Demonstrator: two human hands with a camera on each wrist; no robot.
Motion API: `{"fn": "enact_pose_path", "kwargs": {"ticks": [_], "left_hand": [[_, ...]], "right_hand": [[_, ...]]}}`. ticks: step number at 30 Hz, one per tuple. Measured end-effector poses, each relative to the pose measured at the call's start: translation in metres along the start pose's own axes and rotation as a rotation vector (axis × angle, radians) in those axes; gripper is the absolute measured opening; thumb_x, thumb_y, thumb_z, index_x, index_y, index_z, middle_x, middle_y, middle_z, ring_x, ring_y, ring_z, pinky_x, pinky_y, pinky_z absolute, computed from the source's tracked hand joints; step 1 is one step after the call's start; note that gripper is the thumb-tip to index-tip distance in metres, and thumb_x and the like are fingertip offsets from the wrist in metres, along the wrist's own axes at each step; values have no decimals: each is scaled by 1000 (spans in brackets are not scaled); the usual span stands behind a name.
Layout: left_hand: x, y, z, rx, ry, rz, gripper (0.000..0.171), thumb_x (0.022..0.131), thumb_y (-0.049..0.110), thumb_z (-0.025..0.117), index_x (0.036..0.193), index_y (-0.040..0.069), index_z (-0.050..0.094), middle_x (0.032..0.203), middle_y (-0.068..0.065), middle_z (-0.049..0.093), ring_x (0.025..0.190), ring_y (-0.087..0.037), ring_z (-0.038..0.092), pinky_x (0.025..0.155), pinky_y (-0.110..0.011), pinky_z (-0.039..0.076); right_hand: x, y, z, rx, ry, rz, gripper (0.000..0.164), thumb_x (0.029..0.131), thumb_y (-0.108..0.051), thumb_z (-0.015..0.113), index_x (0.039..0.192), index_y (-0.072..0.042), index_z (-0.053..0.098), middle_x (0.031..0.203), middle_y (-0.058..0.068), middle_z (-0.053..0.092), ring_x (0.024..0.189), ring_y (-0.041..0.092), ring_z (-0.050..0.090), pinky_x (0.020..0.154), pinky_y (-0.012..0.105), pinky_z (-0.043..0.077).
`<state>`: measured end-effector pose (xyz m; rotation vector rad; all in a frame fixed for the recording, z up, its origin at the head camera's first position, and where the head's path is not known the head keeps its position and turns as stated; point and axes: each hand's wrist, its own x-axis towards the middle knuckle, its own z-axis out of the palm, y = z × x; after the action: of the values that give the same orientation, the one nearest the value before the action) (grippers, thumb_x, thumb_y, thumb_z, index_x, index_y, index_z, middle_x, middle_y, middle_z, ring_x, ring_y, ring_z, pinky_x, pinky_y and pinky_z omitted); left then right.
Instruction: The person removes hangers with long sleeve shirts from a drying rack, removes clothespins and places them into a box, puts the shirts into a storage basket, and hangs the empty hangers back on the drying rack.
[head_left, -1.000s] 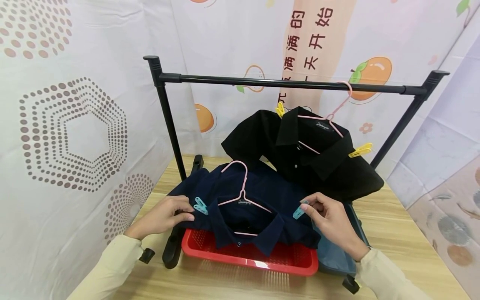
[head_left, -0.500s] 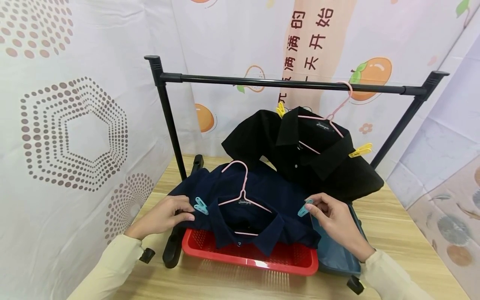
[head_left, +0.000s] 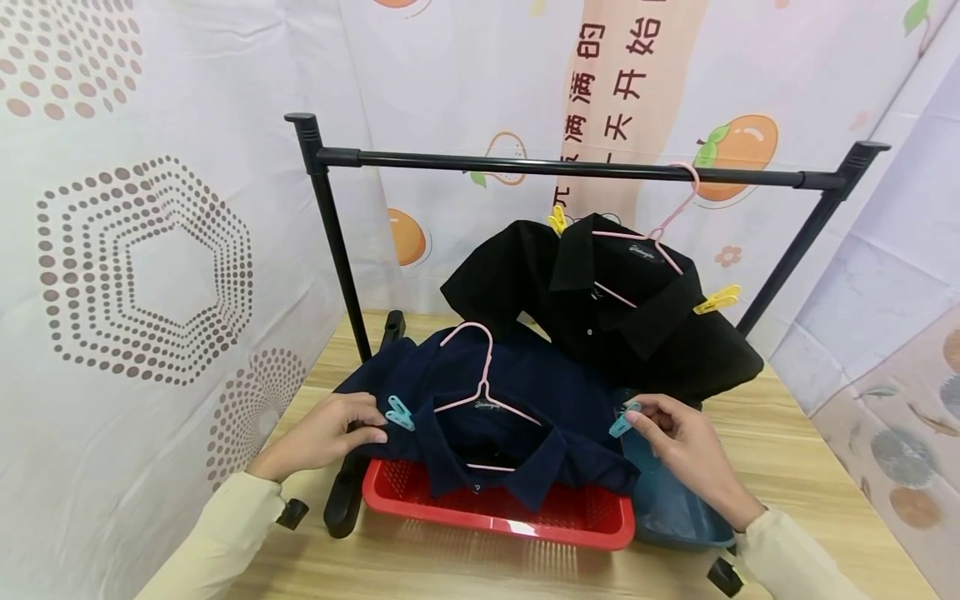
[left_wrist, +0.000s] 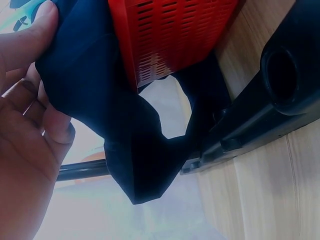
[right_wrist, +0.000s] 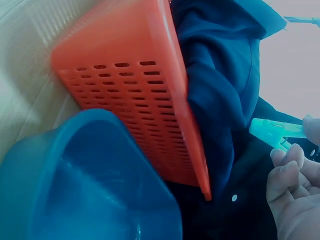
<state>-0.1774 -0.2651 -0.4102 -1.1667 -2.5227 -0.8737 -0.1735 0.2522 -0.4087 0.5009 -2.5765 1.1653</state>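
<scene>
A navy polo shirt (head_left: 555,375) lies draped over the red basket (head_left: 491,525), with a pink hanger (head_left: 483,367) inside its collar. My left hand (head_left: 322,433) pinches the shirt's cloth at the left shoulder, thumb against fingers. Just beside those fingertips a light-blue clothespin (head_left: 400,413) is clipped on the shirt. Between thumb and fingers, my right hand (head_left: 686,446) holds a second light-blue clothespin (head_left: 624,420) by its handle end. In the right wrist view this clothespin (right_wrist: 272,131) points toward the navy cloth; whether it touches cannot be told.
Across the back stands a black rack (head_left: 465,162). A black shirt (head_left: 517,275) hangs from its bar on a pink hanger, with two yellow clothespins (head_left: 717,299) on its shoulders. A blue basin (head_left: 663,492) sits right of the basket. The rack's feet (head_left: 343,500) flank both containers.
My right hand has drawn to the right and slightly down with the clothespin, away from the shirt's right shoulder. My left hand keeps its grip on the shirt in the same place.
</scene>
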Motion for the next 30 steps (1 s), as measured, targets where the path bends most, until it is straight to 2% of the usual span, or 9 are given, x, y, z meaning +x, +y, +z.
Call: {"fn": "enact_pose_path", "kwargs": {"ticks": [11,16,24,30], "left_hand": [[0,1,0,-5,3,3,10,89,12,80,90,21,77,76,18,48,68,0,44,60,-19,40],[-1,2,0,-10,6,12,10,88,11,81,89,20,77,76,18,49,68,0,44,60,-19,40],[-2,2,0,-18,10,18,12,89,11,80,89,22,76,76,18,49,69,0,45,60,-18,40],[-2,2,0,-23,15,23,13,89,11,80,88,23,75,76,17,49,69,0,44,59,-18,40]], "right_hand": [[-6,9,-4,-28,12,50,24,101,-27,69,114,-7,70,75,-1,61,53,13,54,48,28,46],[-10,14,-7,-37,17,67,22,101,-27,69,112,-8,70,75,2,63,54,12,55,48,29,48],[-17,24,-13,-75,39,60,17,100,-26,70,109,-11,71,71,-5,62,54,11,55,50,26,46],[-23,32,-19,-89,24,99,21,102,-28,68,111,-9,71,70,-4,59,53,11,53,47,27,47]]}}
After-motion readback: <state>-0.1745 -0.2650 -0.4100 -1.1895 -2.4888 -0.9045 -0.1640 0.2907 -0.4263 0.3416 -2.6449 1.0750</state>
